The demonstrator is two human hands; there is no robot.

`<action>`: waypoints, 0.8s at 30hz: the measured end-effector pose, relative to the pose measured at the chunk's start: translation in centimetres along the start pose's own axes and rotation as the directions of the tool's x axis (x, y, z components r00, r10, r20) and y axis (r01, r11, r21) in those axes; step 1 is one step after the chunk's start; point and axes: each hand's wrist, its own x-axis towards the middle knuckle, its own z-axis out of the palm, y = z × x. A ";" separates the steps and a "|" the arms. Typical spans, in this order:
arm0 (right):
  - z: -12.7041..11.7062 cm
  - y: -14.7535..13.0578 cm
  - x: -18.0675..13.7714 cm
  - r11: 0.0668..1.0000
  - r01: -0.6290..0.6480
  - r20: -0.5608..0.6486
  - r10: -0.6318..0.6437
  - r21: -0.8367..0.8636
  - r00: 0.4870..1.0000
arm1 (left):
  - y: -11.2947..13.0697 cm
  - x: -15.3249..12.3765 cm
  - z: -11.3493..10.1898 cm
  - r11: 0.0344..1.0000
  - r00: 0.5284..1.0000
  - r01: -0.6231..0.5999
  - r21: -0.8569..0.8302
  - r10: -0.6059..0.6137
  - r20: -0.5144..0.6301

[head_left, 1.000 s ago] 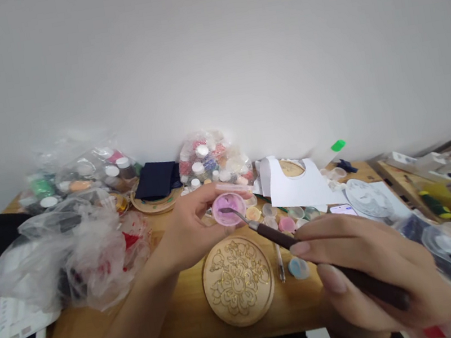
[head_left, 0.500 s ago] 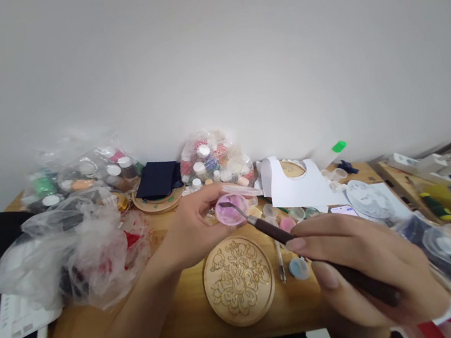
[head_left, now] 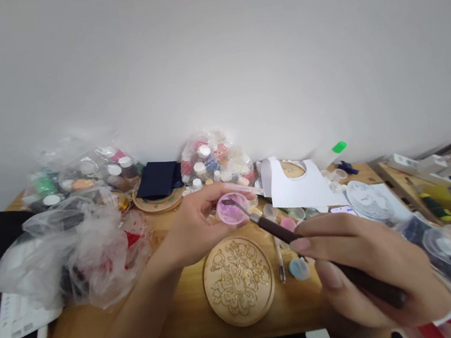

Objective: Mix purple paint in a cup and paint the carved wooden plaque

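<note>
My left hand [head_left: 199, 221] is closed around a small clear cup [head_left: 242, 218] of light purple stuff, tilted toward me, with a clear lid or flap raised behind it. Between the fingers of my right hand [head_left: 364, 261] is a small spatula [head_left: 275, 228] with a dark handle and a metal neck. Its flat tip sits inside the cup, against the purple stuff. Below the cup lies a round wooden plate [head_left: 239, 281] with a flower pattern outlined in gold lines. Right of the plate are a thin pen-like tool [head_left: 280, 260] and a little cup of blue [head_left: 299, 268].
Crumpled plastic bags [head_left: 93, 253] cover the left side. Bags of lidded jars [head_left: 211, 160] stand along the wall, near a dark blue folded cloth [head_left: 158, 178]. Cut white paper [head_left: 297, 189], several small cups and a phone [head_left: 343, 211] lie behind my right hand.
The spatula and my right hand have shifted slightly to the right, with the tip still in the cup. My left hand and the cup have barely moved.
</note>
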 end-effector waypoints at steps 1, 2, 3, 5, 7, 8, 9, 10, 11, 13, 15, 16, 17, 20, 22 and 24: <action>0.1 0.0 0.0 1.000 0.003 -0.018 -0.003 0.004 1.000 | 0.0 0.0 0.0 1.000 1.000 0.006 0.007 -0.006 0.003; 0.3 0.0 0.0 1.000 0.015 -0.039 -0.015 0.011 0.999 | 0.0 0.0 0.0 1.000 1.000 0.009 0.018 -0.009 0.004; 0.6 0.0 0.0 0.999 0.028 -0.053 -0.027 0.017 0.998 | 0.0 0.0 0.0 1.000 1.000 0.007 0.028 -0.007 0.004; 1.0 0.0 -0.2 0.999 0.036 -0.083 -0.034 0.023 0.996 | -0.1 0.0 -0.1 0.999 1.000 -0.005 0.038 0.005 0.000; 1.1 0.0 -0.3 0.999 0.026 -0.092 -0.023 0.027 0.995 | -0.1 -0.1 -0.1 0.999 1.000 -0.014 0.034 0.014 0.000; 1.1 -0.1 -0.3 0.999 0.020 -0.091 -0.017 0.031 0.996 | -0.2 -0.1 -0.1 1.000 1.000 -0.014 0.027 0.015 0.000; 0.9 -0.1 -0.3 0.999 0.021 -0.094 -0.018 0.035 0.995 | -0.2 0.0 -0.2 1.000 1.000 -0.012 0.017 0.012 0.002; 0.7 -0.1 -0.3 0.999 0.023 -0.093 -0.020 0.035 0.995 | -0.2 0.0 -0.2 1.000 1.000 -0.008 0.005 0.008 0.003; 0.5 0.0 -0.3 0.999 0.022 -0.084 -0.019 0.029 0.996 | -0.2 0.0 -0.2 1.000 1.000 -0.008 -0.006 0.008 0.002; 0.1 0.0 -0.1 1.000 0.011 -0.027 -0.011 0.005 1.000 | -0.2 0.1 -0.1 1.000 1.000 -0.001 -0.015 0.001 0.007; 0.0 0.0 0.0 1.000 0.019 0.014 -0.019 -0.015 1.000 | -0.2 0.1 0.0 1.000 1.000 0.005 -0.004 -0.004 0.009; 0.2 0.0 0.0 0.999 0.029 0.004 -0.029 -0.020 1.000 | -0.2 0.1 0.0 1.000 1.000 0.007 0.012 -0.007 0.005; 0.3 -0.1 -0.1 0.999 0.038 -0.025 -0.039 -0.023 0.999 | -0.2 0.1 0.1 0.999 1.000 0.011 0.036 -0.011 0.000; 0.8 -0.5 -0.3 0.999 0.022 -0.069 -0.025 -0.048 0.997 | -0.3 0.1 0.2 0.994 1.000 0.010 0.108 -0.008 -0.020; 0.9 -0.8 -0.5 0.998 0.008 -0.016 -0.009 -0.057 1.000 | -0.4 0.1 0.2 0.994 1.000 0.010 0.113 -0.007 -0.025; 0.7 -1.1 -0.6 0.999 0.014 0.051 -0.012 -0.044 0.999 | -0.5 0.2 0.1 0.996 1.000 0.012 0.092 -0.010 -0.026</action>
